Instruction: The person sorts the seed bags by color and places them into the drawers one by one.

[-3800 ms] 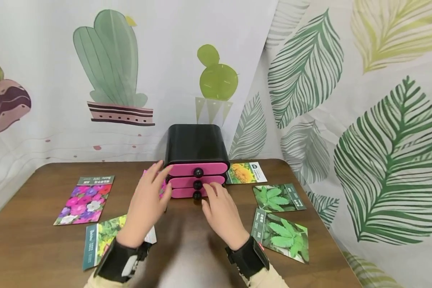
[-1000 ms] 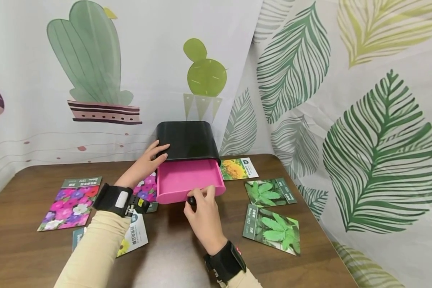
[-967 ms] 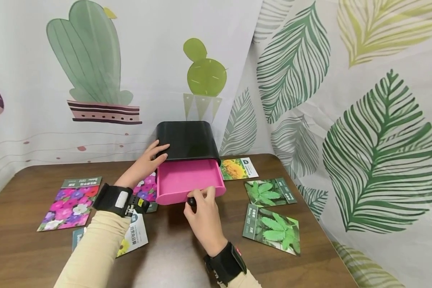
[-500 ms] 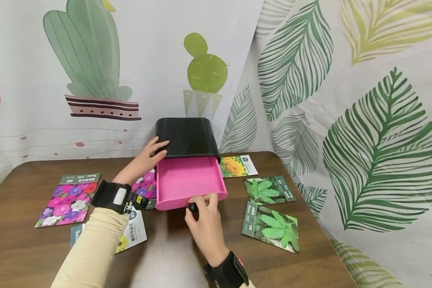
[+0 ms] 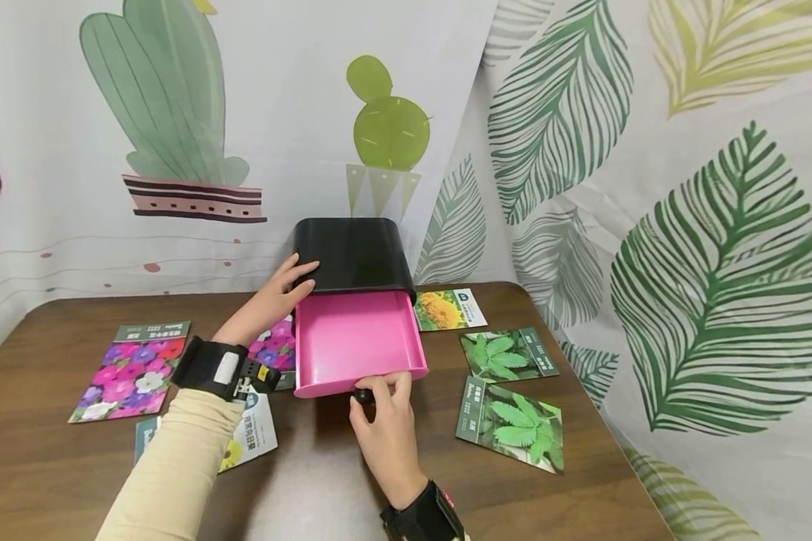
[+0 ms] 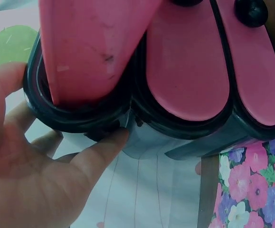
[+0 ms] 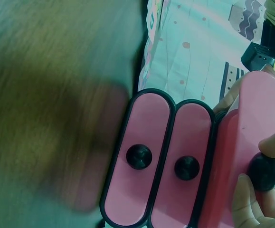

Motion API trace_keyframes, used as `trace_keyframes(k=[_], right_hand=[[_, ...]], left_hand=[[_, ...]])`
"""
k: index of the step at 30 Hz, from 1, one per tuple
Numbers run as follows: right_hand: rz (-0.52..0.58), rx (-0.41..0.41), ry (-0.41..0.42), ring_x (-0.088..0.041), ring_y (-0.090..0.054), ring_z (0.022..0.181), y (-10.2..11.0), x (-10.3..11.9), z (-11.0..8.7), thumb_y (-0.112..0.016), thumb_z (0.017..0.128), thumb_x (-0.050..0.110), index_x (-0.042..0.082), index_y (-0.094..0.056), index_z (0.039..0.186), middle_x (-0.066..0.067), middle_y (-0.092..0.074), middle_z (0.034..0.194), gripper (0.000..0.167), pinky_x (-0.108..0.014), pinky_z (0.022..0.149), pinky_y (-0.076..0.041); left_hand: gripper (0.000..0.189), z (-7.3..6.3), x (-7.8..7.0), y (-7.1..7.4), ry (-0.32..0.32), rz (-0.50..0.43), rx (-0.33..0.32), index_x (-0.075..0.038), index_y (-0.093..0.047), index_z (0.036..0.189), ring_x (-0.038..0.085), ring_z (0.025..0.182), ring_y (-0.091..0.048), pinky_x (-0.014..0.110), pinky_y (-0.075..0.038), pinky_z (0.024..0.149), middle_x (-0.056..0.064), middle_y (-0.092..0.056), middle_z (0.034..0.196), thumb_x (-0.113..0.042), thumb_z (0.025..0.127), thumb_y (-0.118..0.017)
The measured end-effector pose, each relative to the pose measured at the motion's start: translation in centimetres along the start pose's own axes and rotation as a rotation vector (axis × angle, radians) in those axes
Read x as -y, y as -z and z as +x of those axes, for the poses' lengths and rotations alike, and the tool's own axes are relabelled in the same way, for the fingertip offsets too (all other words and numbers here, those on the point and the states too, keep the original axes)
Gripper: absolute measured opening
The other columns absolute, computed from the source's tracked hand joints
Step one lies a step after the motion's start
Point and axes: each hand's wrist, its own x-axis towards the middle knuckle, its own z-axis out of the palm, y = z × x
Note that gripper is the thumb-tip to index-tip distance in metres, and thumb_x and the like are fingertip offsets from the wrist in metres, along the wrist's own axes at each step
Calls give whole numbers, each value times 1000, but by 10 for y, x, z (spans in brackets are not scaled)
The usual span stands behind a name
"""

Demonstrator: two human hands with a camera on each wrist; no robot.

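Note:
A small black chest of drawers (image 5: 352, 252) stands at the back of the table. Its pink top drawer (image 5: 359, 338) is pulled out, with nothing visible inside. The right hand (image 5: 389, 432) pinches that drawer's round black knob (image 7: 265, 171) between thumb and fingers. With fingers spread, the left hand (image 5: 280, 285) rests on the chest's top left edge. In the left wrist view its thumb touches the side of the top tier. The middle drawer (image 7: 182, 137) and bottom drawer (image 7: 137, 190) are closed in the right wrist view.
Flat packets with plant pictures lie about: a petunia packet (image 5: 131, 372) at left, another floral packet (image 5: 274, 346) beside the chest, a yellow-flower packet (image 5: 250, 432) partly under the left sleeve, an orange-flower packet (image 5: 443, 309) behind right, and two green-leaf packets (image 5: 507, 355) at right.
Since the earliest frame, the left hand has settled on the chest and the right hand has taken the top knob. The top drawer has slid out, slightly further over the last second.

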Motion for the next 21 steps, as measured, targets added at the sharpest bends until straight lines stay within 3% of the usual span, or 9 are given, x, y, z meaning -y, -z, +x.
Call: trace_keyframes(k=[7,11,17,19,21], right_hand=[[4,-13,-10,-16,-57,85,1,3,-1,-69,83,13,13,-57,99,-4,-37,102,20,-25,72,-51],[-4,-13,-13,-16,-57,86,1,3,-2,-69,83,12,13,-56,100,-4,-37,102,21,-26,73,-51],[7,-12,-5,-15,-57,86,-1,4,-2,-68,84,12,12,-54,101,-5,-37,103,21,-25,72,-50],[8,-16,-3,-15,-57,86,-1,4,-2,-67,85,12,12,-54,101,-5,-37,103,21,-24,72,-50],[9,-22,-2,-16,-57,85,-1,4,-2,-68,85,12,12,-54,101,-5,-37,103,21,-24,71,-50]], left_hand=[[55,0,-4,-1,44,16,-36,-17,-28,148,43,142,-12,63,-22,108,12,0,158,-33,98,-44],[59,-5,-2,-2,57,22,-49,-17,-22,150,44,139,-21,61,-26,107,16,-4,157,-37,98,-42],[69,-29,13,8,115,-79,-36,-12,-12,151,41,126,-45,53,-39,102,26,-26,149,-48,97,-37],[67,-39,20,10,114,-36,-21,-7,-20,148,41,123,-48,53,-40,101,27,-35,144,-47,98,-36],[62,-51,28,11,96,74,-7,-2,-31,144,41,119,-51,54,-42,97,27,-45,136,-44,98,-38]])
